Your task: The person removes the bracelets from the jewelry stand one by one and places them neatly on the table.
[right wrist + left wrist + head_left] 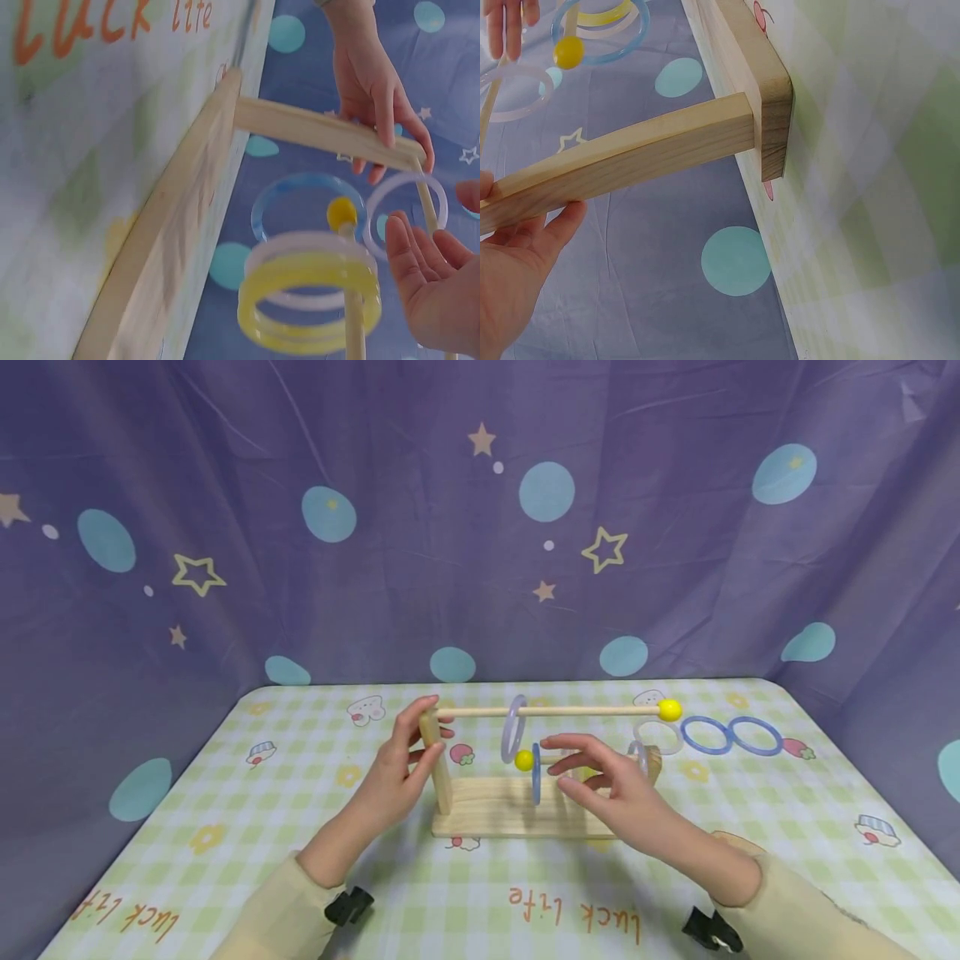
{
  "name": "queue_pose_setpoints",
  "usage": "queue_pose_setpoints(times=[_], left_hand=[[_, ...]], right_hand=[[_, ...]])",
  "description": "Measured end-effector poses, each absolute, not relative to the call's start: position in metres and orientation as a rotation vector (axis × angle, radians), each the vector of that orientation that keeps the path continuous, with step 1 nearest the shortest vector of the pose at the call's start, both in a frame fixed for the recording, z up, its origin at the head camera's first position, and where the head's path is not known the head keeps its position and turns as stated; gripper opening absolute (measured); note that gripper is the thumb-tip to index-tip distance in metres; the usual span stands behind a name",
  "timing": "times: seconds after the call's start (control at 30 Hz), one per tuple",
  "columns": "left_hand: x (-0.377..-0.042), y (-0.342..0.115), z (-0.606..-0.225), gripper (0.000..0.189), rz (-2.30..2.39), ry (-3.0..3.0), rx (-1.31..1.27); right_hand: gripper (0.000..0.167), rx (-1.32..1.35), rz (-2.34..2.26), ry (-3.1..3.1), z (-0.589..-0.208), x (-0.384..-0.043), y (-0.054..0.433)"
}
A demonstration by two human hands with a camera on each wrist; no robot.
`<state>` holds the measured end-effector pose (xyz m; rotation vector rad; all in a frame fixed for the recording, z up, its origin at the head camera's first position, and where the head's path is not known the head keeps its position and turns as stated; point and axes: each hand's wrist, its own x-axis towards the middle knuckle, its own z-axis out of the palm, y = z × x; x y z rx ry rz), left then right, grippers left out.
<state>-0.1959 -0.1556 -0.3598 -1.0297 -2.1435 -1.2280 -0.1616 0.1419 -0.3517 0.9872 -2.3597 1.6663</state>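
A wooden ring stand has a flat base and two posts. My left hand grips the top of the left post, its thumb on one side and fingers on the other. From that post an upper rod runs right to a yellow ball, with a lilac ring hanging on it. A blue ring hangs by the yellow ball of the lower rod. Beside this rod, my right hand holds nothing, fingers loosely bent. Yellow rings and a pale lilac ring hang there too.
Behind the stand's right end, a clear ring and two blue rings, one nearer and one farther right, lie on the checked tablecloth. A purple curtain hangs behind the table.
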Motion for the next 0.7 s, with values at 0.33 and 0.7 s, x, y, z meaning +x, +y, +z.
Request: queue_pose_setpoints(times=[0.33,0.7], left_hand=[[-0.195,-0.155,-0.360,0.062,-1.230,-2.145,-1.028],[-0.195,-0.155,-0.359,0.062,-1.228,-2.138,-1.031]], right_hand=[[0.046,1.067,1.730,-2.412,-0.357,-0.165,0.114],[0.027,1.028,1.755,-2.263,-0.364,-0.170,0.101]])
